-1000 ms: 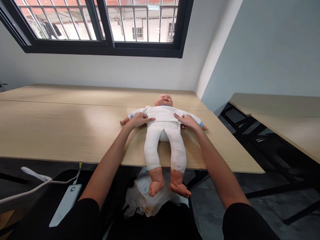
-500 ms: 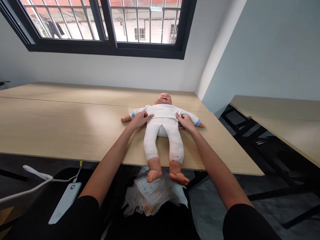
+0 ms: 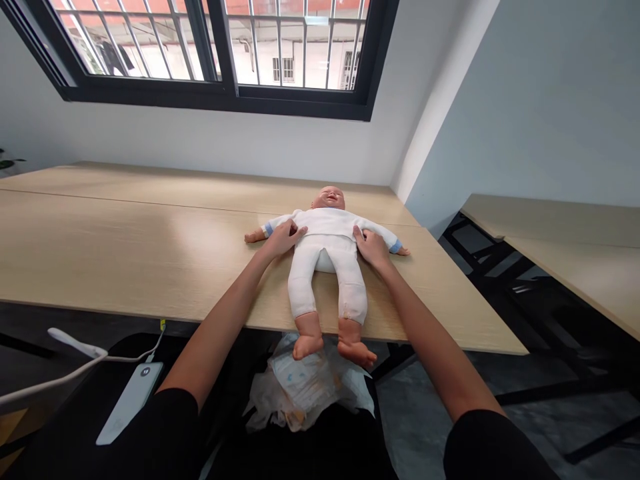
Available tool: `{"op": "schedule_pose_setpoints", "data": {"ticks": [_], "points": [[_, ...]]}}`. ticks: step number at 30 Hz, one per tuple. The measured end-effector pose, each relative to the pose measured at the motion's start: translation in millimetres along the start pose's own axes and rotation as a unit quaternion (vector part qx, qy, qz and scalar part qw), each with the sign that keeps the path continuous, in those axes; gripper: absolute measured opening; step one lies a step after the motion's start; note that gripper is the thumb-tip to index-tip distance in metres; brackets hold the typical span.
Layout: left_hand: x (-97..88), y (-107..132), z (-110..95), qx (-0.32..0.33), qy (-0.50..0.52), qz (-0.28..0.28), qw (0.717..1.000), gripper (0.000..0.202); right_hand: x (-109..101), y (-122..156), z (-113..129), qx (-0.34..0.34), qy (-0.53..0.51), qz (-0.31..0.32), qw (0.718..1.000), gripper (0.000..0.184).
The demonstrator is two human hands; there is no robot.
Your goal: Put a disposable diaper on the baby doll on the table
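Note:
A baby doll (image 3: pixel 327 250) in a white one-piece suit lies on its back on a light wooden table (image 3: pixel 125 247). Its head points away from me and its bare feet hang over the near edge. My left hand (image 3: pixel 281 239) grips the doll's side under its outstretched arm, fingers curled onto the chest. On the opposite side, my right hand (image 3: pixel 371 247) grips the doll's waist the same way. Both of my arms reach straight across the table edge.
A crumpled plastic bag of diapers (image 3: pixel 305 387) lies in my lap below the doll's feet. A white phone (image 3: pixel 131 400) with a cable (image 3: pixel 75 343) rests at lower left. A second table (image 3: pixel 565 227) stands to the right across a gap. A barred window (image 3: pixel 225 47) is above.
Both hands have pushed the doll a little farther onto the table, away from me. Its feet have risen closer to the table edge.

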State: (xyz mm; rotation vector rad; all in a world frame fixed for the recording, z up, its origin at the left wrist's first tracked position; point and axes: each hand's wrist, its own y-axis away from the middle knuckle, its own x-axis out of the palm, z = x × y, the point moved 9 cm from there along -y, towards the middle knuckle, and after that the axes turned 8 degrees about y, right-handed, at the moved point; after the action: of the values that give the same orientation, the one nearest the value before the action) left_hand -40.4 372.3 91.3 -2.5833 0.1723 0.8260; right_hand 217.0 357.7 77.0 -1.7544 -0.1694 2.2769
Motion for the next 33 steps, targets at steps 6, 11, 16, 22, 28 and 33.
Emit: {"op": "schedule_pose_setpoints", "data": {"ticks": [6,11,16,22,28,33], "points": [[0.5,3.1,-6.7,0.016,-0.028,0.013,0.999,0.033,-2.3,-0.5,-4.4,-0.001,-0.003,0.011,1.0,0.064],[-7.9,7.8,-21.2,0.005,-0.049,-0.013,0.999,0.028,-19.6,5.7,-4.8,0.011,0.064,0.007,0.998,0.054],[-33.9,49.1,-62.7,0.035,-0.012,-0.129,0.991,0.022,-42.9,23.7,7.2,0.004,0.056,-0.048,0.997,0.036],[-31.2,159.8,-99.7,0.106,0.107,-0.096,0.984,0.018,-70.2,117.6,45.2,-0.19,-0.193,-0.092,0.958,0.025],[-10.8,227.6,-80.7,-0.015,0.218,0.059,0.974,0.023,-65.7,215.2,-3.3,-0.116,-0.274,-0.091,0.95,0.019],[31.9,263.8,-95.3,-0.055,0.266,0.396,0.877,0.036,-38.6,227.9,-49.1,0.01,-0.269,-0.046,0.962,0.029]]}}
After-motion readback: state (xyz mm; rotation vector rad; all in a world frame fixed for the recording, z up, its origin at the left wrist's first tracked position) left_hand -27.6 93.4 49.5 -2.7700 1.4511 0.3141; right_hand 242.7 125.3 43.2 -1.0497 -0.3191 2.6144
